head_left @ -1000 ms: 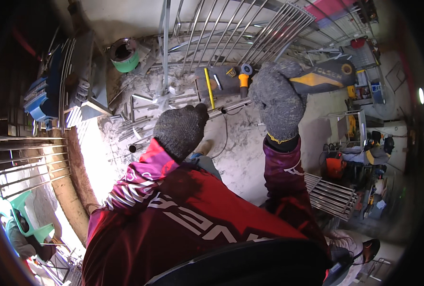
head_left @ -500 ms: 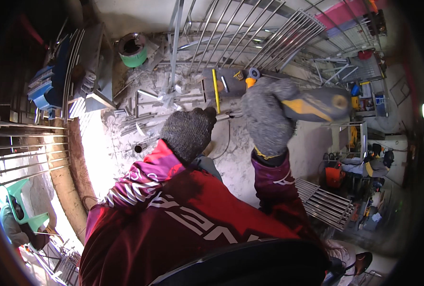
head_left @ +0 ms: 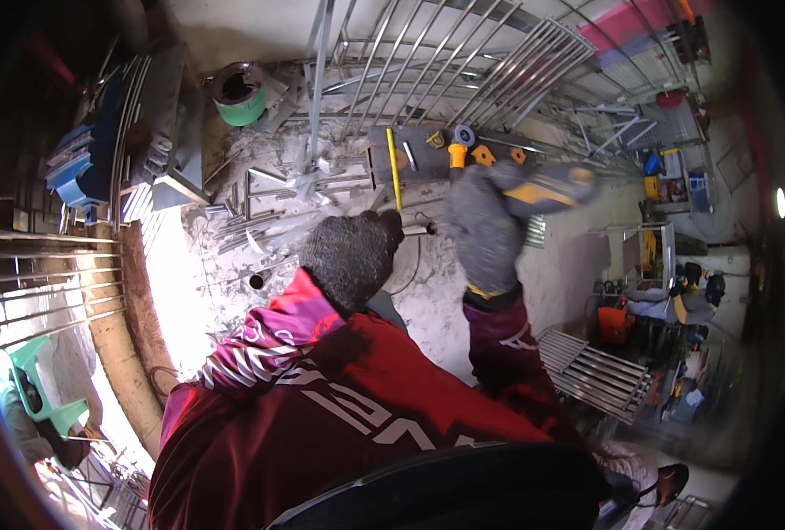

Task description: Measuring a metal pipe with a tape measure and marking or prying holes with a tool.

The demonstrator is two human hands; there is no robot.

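My left hand, in a dark grey knit glove, is closed in front of my chest. A short shiny metal tube with a dark open end juts out past its fingers. The rest of that tube is hidden by the glove. My right hand, in a grey glove with a yellow cuff edge, is wrapped round a grey tool with a yellow stripe. Motion blurs the tool, and its exact kind does not show. A yellow rod lies beyond my left fingertips, across a dark board.
On the board lie an orange cylinder, a grey disc and small yellow pieces. Metal bar grilles lean at the back. Tube offcuts lie on the floor. A green-and-brown bucket stands far left, a slatted metal frame at right.
The tool in my right hand has swung toward the left and shows smaller, uncovering yellow pieces on the board. My left hand and the tube have dropped slightly nearer to me.
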